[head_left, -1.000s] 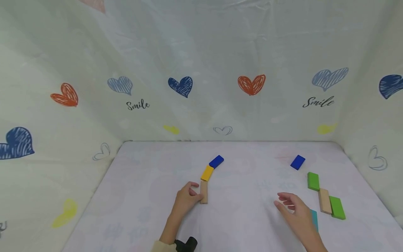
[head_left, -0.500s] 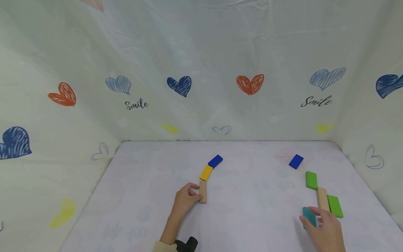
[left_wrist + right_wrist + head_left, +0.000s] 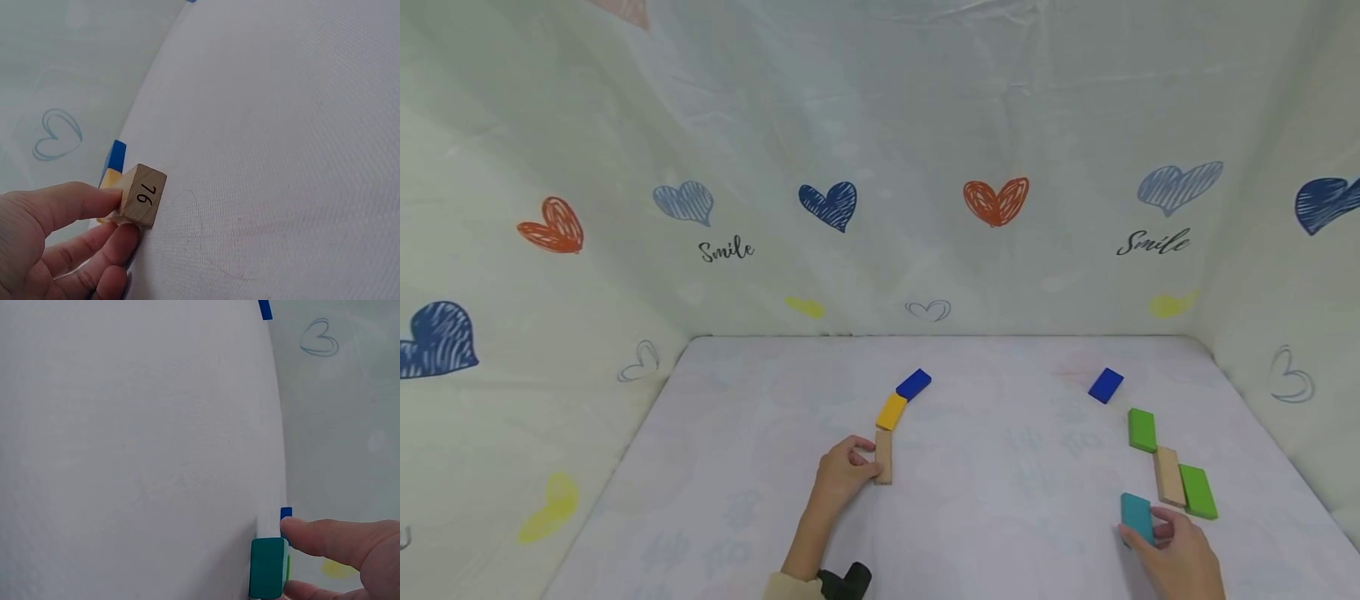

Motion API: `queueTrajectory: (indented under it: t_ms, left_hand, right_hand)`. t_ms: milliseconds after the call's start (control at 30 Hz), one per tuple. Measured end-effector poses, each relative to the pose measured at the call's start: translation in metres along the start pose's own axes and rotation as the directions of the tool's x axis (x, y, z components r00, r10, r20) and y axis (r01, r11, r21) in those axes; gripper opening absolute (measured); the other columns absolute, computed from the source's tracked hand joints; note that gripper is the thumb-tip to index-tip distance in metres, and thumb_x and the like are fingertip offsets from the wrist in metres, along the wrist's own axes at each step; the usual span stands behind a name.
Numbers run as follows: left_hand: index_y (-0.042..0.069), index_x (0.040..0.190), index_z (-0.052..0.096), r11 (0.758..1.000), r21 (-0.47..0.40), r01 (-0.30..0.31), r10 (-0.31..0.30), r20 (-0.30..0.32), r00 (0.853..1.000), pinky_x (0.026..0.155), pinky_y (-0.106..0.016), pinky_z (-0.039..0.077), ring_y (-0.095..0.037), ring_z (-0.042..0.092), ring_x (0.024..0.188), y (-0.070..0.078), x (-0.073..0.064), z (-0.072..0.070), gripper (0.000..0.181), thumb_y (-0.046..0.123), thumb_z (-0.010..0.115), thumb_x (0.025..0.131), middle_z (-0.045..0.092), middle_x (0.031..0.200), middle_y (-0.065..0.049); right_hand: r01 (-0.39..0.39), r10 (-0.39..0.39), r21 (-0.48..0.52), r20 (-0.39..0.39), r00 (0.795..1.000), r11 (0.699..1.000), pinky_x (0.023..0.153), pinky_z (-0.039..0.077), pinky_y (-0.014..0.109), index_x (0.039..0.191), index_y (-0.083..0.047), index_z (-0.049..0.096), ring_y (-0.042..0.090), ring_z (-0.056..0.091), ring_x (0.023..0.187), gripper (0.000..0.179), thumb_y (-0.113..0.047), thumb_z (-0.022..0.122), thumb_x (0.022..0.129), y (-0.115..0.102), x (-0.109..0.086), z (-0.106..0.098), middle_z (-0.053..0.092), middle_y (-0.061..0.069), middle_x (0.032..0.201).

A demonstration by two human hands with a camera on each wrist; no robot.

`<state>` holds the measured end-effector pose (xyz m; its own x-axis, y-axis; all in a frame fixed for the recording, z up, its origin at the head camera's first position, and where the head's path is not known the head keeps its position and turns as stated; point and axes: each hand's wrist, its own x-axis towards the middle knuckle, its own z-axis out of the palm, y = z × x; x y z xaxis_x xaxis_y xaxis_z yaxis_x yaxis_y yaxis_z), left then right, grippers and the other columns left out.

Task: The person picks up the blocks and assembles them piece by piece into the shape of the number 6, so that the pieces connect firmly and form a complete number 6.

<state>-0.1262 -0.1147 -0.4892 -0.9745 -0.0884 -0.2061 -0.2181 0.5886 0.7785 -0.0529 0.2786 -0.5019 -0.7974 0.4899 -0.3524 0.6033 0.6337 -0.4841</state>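
Observation:
My left hand (image 3: 841, 473) pinches a plain wooden block (image 3: 884, 457) from its left side. The left wrist view shows that block's end face (image 3: 147, 200) with a printed number, thumb on one side and fingers on the other. A yellow block (image 3: 892, 412) and a blue block (image 3: 913, 384) continue from it in a bent row. At the right, my right hand (image 3: 1183, 550) grips a teal block (image 3: 1137, 517) between thumb and fingers. Seen from the right wrist, the teal block's end (image 3: 267, 569) faces the camera, the thumb close above it.
Right of the teal block lie a wooden block (image 3: 1169, 476) and a green block (image 3: 1198, 492) side by side. Another green block (image 3: 1142, 430) touches the wooden one's far end, with a second blue block (image 3: 1106, 386) farther back. A heart-printed cloth wall (image 3: 880, 267) borders the white table (image 3: 1000, 467).
My right hand has moved right and down to the teal block and taken hold of it; the block then tilted and now lies flatter. The left hand has stayed at the wooden block.

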Motion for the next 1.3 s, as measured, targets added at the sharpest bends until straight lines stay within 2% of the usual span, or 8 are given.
queueTrajectory:
  t_ms: [167, 500, 767, 1067, 1300]
  left_hand:
    - [0.007, 0.1, 0.063, 1.0, -0.005, 0.002, -0.002, -0.002, 1.0, 0.053, -0.026, 0.038, -0.014, 0.047, 0.058, 0.0, 0.0, 0.0, 0.028, 0.017, 0.072, 0.075, 0.055, 0.066, -0.002]
    - [0.006, 0.099, 0.063, 1.0, -0.015, 0.0, 0.0, 0.004, 1.0, 0.053, -0.026, 0.038, -0.014, 0.046, 0.058, 0.0, 0.0, 0.0, 0.028, 0.017, 0.072, 0.075, 0.055, 0.066, -0.002]
    - [0.006, 0.099, 0.063, 1.0, -0.022, 0.0, 0.0, 0.002, 1.0, 0.053, -0.026, 0.037, -0.014, 0.047, 0.058, 0.001, -0.001, -0.001, 0.028, 0.016, 0.072, 0.075, 0.054, 0.065, -0.002]
    - [0.006, 0.099, 0.063, 1.0, -0.019, 0.008, -0.008, 0.007, 1.0, 0.053, -0.026, 0.038, -0.014, 0.047, 0.058, 0.002, 0.0, 0.0, 0.027, 0.017, 0.072, 0.075, 0.055, 0.066, -0.002]
    - [0.006, 0.099, 0.063, 1.0, -0.017, 0.017, -0.017, 0.011, 1.0, 0.053, -0.026, 0.038, -0.014, 0.047, 0.059, 0.002, 0.0, -0.002, 0.027, 0.017, 0.072, 0.075, 0.055, 0.066, -0.003]
  right_hand:
    - [-0.043, 0.043, -0.01, 0.02, 0.999, 0.999, 0.073, 0.044, 0.04, 0.125, 0.017, 0.036, 0.036, 0.051, 0.088, 0.072, -0.031, 0.068, 0.082, -0.005, -0.001, -0.002, 0.05, 0.029, 0.098]
    - [-0.067, 0.069, -0.032, 0.043, 0.997, 0.997, 0.07, 0.044, 0.038, 0.123, 0.018, 0.039, 0.033, 0.051, 0.083, 0.068, -0.029, 0.067, 0.082, -0.006, 0.001, -0.004, 0.052, 0.026, 0.093]
    - [-0.107, 0.11, -0.041, 0.08, 0.991, 0.993, 0.073, 0.045, 0.038, 0.121, 0.017, 0.042, 0.035, 0.05, 0.088, 0.062, -0.027, 0.065, 0.084, -0.007, 0.002, -0.003, 0.052, 0.027, 0.097]
    - [-0.074, 0.074, -0.013, 0.037, 0.997, 0.997, 0.076, 0.045, 0.042, 0.121, 0.016, 0.043, 0.038, 0.05, 0.091, 0.059, -0.021, 0.066, 0.082, -0.011, -0.003, -0.002, 0.051, 0.029, 0.1]
    - [-0.048, 0.047, 0.019, 0.047, 0.998, 0.999, 0.077, 0.044, 0.041, 0.126, 0.013, 0.04, 0.038, 0.048, 0.094, 0.06, -0.022, 0.065, 0.084, -0.016, -0.006, 0.003, 0.047, 0.029, 0.108]
